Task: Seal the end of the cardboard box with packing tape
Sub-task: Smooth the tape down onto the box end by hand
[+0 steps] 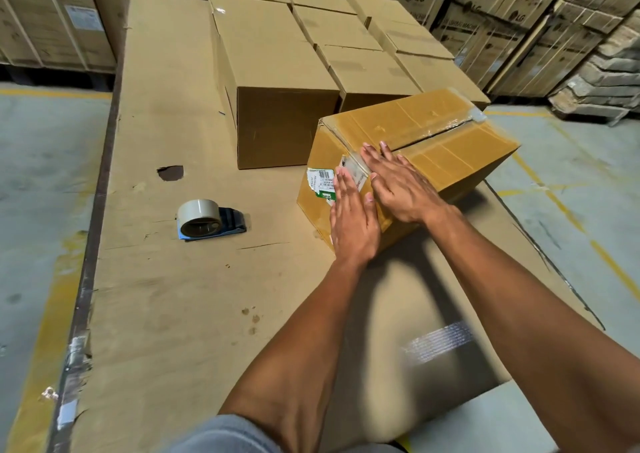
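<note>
A brown cardboard box (446, 141) lies at an angle on a large flat cardboard sheet (166, 279). Clear tape runs along its top seam and over the near corner. My left hand (351, 217) lies flat, fingers together, on the box's near end beside a white and green label (320, 184). My right hand (398, 182) presses flat on the top edge, over the strip of tape that folds down the end. A roll of tape in a blue dispenser (204, 218) rests on the sheet, to the left of the box, untouched.
Several sealed brown boxes (277, 68) stand in rows just behind the angled box. Stacks of LG cartons (502, 12) line the back and right. Concrete floor with yellow lines (571, 193) lies on both sides. The sheet has a small hole (170, 172).
</note>
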Available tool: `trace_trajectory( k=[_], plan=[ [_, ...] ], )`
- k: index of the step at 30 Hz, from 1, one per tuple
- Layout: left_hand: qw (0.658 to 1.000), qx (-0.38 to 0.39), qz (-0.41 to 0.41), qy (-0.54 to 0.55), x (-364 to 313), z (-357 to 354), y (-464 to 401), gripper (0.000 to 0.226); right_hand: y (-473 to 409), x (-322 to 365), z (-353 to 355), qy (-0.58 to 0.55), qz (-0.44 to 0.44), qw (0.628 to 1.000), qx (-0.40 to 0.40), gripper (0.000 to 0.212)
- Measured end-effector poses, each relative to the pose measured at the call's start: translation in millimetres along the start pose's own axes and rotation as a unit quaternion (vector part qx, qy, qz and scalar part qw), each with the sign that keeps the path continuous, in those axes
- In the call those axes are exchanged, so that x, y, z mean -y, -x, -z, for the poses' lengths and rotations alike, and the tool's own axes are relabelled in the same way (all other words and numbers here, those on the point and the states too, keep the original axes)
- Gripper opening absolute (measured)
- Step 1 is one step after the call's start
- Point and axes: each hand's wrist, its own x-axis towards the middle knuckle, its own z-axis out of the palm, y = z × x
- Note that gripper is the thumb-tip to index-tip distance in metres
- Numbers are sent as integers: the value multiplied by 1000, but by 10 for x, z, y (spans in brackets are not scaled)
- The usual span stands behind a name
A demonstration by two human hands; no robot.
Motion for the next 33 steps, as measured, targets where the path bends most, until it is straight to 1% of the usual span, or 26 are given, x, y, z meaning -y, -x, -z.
trace_trajectory(
  k=[4, 7, 8, 10, 11, 12, 13, 15, 17, 19, 21, 25, 31, 33],
  plan=[
    [998, 28, 64, 1, 67, 8, 57, 79, 11, 15, -27, 4, -49, 999, 6, 80],
    [994, 57, 97, -7, 66, 20, 48, 89, 22, 8, -2, 4, -54, 999, 3, 83],
    [988, 68, 136, -5, 78, 29, 44, 94, 31, 23, 4, 2, -52, 999, -2, 82],
    [966, 86, 243, 2, 154, 62, 90, 103, 54, 58, 9, -3, -42, 999, -18, 75],
    [961, 88, 264, -3, 218, 68, 142, 103, 69, 75, 10, -8, -33, 999, -27, 72],
    [963, 80, 258, -12, 278, 60, 205, 101, 85, 82, 13, -11, -21, 999, -36, 72],
    [970, 62, 233, -15, 314, 47, 243, 96, 89, 84, 24, -10, -10, 999, -43, 73],
    [986, 15, 164, -7, 262, 54, 222, 85, 73, 72, 52, -8, 0, 999, -44, 72],
    [997, -29, 77, 0, 91, 89, 115, 75, 60, 56, 56, 1, 1, 999, -33, 70],
    [999, -45, -11, 21, -83, 98, -20, 66, 57, 31, 32, 12, 6, 1000, -27, 67],
    [996, -47, -52, 49, -161, 75, -98, 62, 44, 1, 26, 7, 9, 1000, -16, 63],
    [997, -33, -24, 65, -83, -17, -42, 63, 12, -20, 18, -18, 7, 1000, 1, 60],
    [997, -27, 53, 58, 43, -131, 50, 63, -2, -12, -15, -2, -5, 1000, 3, 66],
    [993, -20, 98, 64, 94, -169, 75, 64, -6, 2, -20, -1, -11, 1000, 4, 68]
  ],
)
